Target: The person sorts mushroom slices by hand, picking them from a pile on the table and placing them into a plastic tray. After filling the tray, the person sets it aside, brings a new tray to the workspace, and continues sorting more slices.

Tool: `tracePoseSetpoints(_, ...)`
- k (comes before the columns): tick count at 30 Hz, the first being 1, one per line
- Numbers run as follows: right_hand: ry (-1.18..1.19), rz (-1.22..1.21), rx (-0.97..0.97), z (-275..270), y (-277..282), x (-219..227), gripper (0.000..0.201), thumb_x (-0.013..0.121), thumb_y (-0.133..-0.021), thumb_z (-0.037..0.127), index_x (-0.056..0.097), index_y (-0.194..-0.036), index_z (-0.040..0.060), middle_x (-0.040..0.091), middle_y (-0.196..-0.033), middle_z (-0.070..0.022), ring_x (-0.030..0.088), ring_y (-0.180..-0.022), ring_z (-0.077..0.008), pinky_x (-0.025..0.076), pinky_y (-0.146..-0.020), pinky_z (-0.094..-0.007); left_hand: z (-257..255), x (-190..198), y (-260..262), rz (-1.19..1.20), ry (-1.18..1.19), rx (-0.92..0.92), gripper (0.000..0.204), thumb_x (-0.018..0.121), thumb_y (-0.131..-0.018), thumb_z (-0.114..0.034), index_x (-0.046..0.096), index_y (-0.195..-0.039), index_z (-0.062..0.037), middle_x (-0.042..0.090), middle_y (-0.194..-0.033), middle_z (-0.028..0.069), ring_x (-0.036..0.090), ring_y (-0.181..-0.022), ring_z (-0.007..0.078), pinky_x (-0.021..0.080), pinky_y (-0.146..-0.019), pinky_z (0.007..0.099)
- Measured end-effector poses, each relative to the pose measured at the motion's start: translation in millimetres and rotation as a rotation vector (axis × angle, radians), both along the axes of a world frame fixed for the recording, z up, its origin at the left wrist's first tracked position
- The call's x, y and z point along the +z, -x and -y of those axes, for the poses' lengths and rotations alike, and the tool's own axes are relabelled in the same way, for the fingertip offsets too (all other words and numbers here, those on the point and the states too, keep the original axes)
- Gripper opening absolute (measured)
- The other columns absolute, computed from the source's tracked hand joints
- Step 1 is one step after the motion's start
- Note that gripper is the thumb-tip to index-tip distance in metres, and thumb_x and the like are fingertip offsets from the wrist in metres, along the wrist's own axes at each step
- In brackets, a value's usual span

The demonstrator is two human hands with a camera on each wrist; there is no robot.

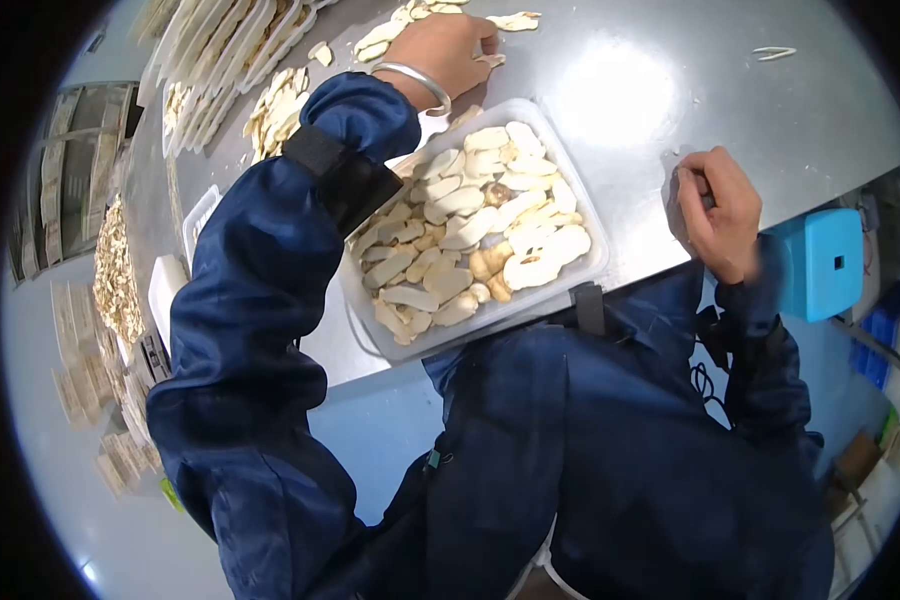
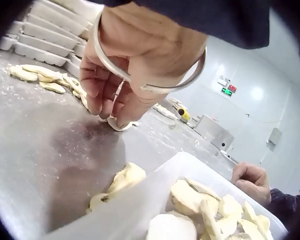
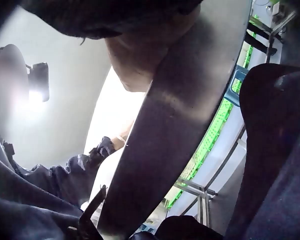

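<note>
The fingertips of the left hand (image 1: 435,55) pinch one pale slice (image 2: 119,124) against the top of the metal table (image 1: 710,100), with the fingers bent down around it. A silver bangle (image 2: 107,60) circles that wrist. The hand is beyond the far side of a translucent tub (image 1: 595,225), which sits at the table's near edge and holds many pale slices (image 1: 465,200) and a few browner pieces (image 1: 495,262). Just outside the tub's far wall lies a loose piece (image 2: 127,177).

The right hand (image 1: 720,210) rests on the table near its near edge, to the right of the tub and apart from it, fingers loosely curled, with nothing seen in them.

Farther out, more slices (image 1: 380,40) lie scattered beside the left hand, and a heap (image 1: 275,115) lies left of them. Stacked white trays (image 1: 205,65) stand toward the table's far left corner. A blue box (image 1: 835,262) is off the near edge, beyond the right hand.
</note>
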State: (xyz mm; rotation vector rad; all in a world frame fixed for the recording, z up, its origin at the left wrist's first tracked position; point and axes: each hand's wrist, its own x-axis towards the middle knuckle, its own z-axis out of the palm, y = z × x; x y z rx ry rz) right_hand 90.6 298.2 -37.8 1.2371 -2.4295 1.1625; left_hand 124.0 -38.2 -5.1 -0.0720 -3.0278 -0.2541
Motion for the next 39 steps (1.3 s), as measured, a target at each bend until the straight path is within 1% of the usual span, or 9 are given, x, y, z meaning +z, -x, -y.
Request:
tracePoseSetpoints(5, -0.022, -0.016, 0.005, -4.1, 1.7, -3.3, 0.004, 0.063, -0.083, 0.001, 0.06, -0.086, 0.0011, 0.059, -0.077, -0.0095, 0.057, -0.062, -0.0213, 0.046, -0.058, -0.031, -2.4, -1.4, -7.8, 0.045, 0.018, 0.014, 0.017, 0.069, -0.082, -0.02, 0.073, -0.094, -0.0092, 0.065, -0.07, 0.0086, 0.062, -0.064, 0.0214, 0.05, -0.063, 0.0332)
tracePoseSetpoints(9, -0.045, -0.032, -0.002, -5.5, 2.0, -3.9, 0.004, 0.063, -0.083, 0.001, 0.06, -0.086, 0.0014, 0.059, -0.077, -0.0085, 0.057, -0.062, -0.0197, 0.047, -0.058, -0.0304, 0.8, 31.0, -35.3, 0.091, -0.12, 0.073, 0.023, 0.072, -0.082, -0.024, 0.072, -0.092, -0.0033, 0.066, -0.071, 0.0077, 0.063, -0.065, 0.016, 0.05, -0.063, 0.0281)
tracePoseSetpoints(13, -0.045, -0.022, -0.002, -5.0, 1.6, -3.8, 0.004, 0.063, -0.084, 0.001, 0.06, -0.086, 0.0015, 0.059, -0.077, -0.0081, 0.058, -0.063, -0.019, 0.047, -0.059, -0.0302, -36.8, 64.6, -98.4, 0.205, -0.456, 0.017, 0.01, 0.071, -0.087, -0.011, 0.072, -0.093, -0.0021, 0.07, -0.077, 0.0053, 0.064, -0.069, 0.0082, 0.052, -0.064, 0.0242)
tracePoseSetpoints(14, -0.047, -0.02, -0.004, -5.1, 1.6, -3.1, 0.004, 0.063, -0.084, 0.001, 0.06, -0.086, 0.0014, 0.059, -0.077, -0.0082, 0.058, -0.063, -0.019, 0.047, -0.059, -0.0301, -52.5, 67.1, -115.1, 0.306, -0.689, 0.127, 0.009, 0.072, -0.086, -0.008, 0.072, -0.094, -0.0025, 0.07, -0.08, 0.0037, 0.062, -0.07, 0.0072, 0.052, -0.065, 0.0231)
tracePoseSetpoints(16, -0.054, -0.015, -0.004, -4.4, 1.0, -2.0, 0.004, 0.063, -0.084, 0.001, 0.06, -0.086, 0.0013, 0.059, -0.077, -0.0083, 0.058, -0.063, -0.019, 0.047, -0.059, -0.03, -71.9, 64.9, -138.5, 0.316, -0.774, 0.105, 0.009, 0.072, -0.086, -0.006, 0.071, -0.094, -0.0011, 0.068, -0.078, 0.0015, 0.059, -0.069, 0.0063, 0.048, -0.062, 0.0221)
tracePoseSetpoints(25, -0.048, -0.024, -0.001, -5.1, 1.7, -3.8, 0.004, 0.063, -0.084, 0.001, 0.06, -0.087, 0.0011, 0.059, -0.077, -0.0081, 0.056, -0.062, -0.0184, 0.046, -0.058, -0.0295, -76.7, 45.1, -147.0, 0.256, -0.796, 0.168, 0.007, 0.07, -0.086, -0.002, 0.066, -0.092, -0.001, 0.061, -0.073, -0.0014, 0.055, -0.065, 0.0041, 0.044, -0.057, 0.0205)
tracePoseSetpoints(28, -0.052, -0.02, -0.005, -4.9, 1.0, -3.2, 0.004, 0.063, -0.084, 0.0, 0.06, -0.086, 0.0015, 0.059, -0.077, -0.0077, 0.056, -0.062, -0.018, 0.046, -0.058, -0.0297, -71.6, 59.8, -151.4, 0.368, -0.77, 0.266, 0.005, 0.069, -0.086, -0.001, 0.064, -0.088, -0.0007, 0.06, -0.07, -0.0024, 0.054, -0.064, 0.0031, 0.043, -0.056, 0.0203)
tracePoseSetpoints(32, -0.054, -0.027, 0.0, -5.5, 1.9, -5.1, 0.004, 0.063, -0.084, 0.001, 0.06, -0.086, 0.0018, 0.059, -0.077, -0.0076, 0.056, -0.062, -0.0182, 0.046, -0.058, -0.03, -78.3, 51.4, -161.4, 0.373, -0.827, 0.244, 0.005, 0.069, -0.086, -0.002, 0.064, -0.087, -0.0006, 0.06, -0.071, -0.0025, 0.054, -0.063, 0.0031, 0.043, -0.056, 0.02)
tracePoseSetpoints(39, -0.049, -0.037, 0.007, -4.4, 2.3, -3.3, 0.004, 0.062, -0.084, 0.001, 0.06, -0.086, 0.0018, 0.059, -0.076, -0.0082, 0.057, -0.062, -0.0196, 0.046, -0.058, -0.0303, -83.5, 40.6, -158.0, 0.287, -0.693, 0.193, 0.005, 0.069, -0.084, -0.002, 0.065, -0.086, 0.0006, 0.062, -0.071, 0.0054, 0.057, -0.062, 0.0086, 0.046, -0.057, 0.0243)
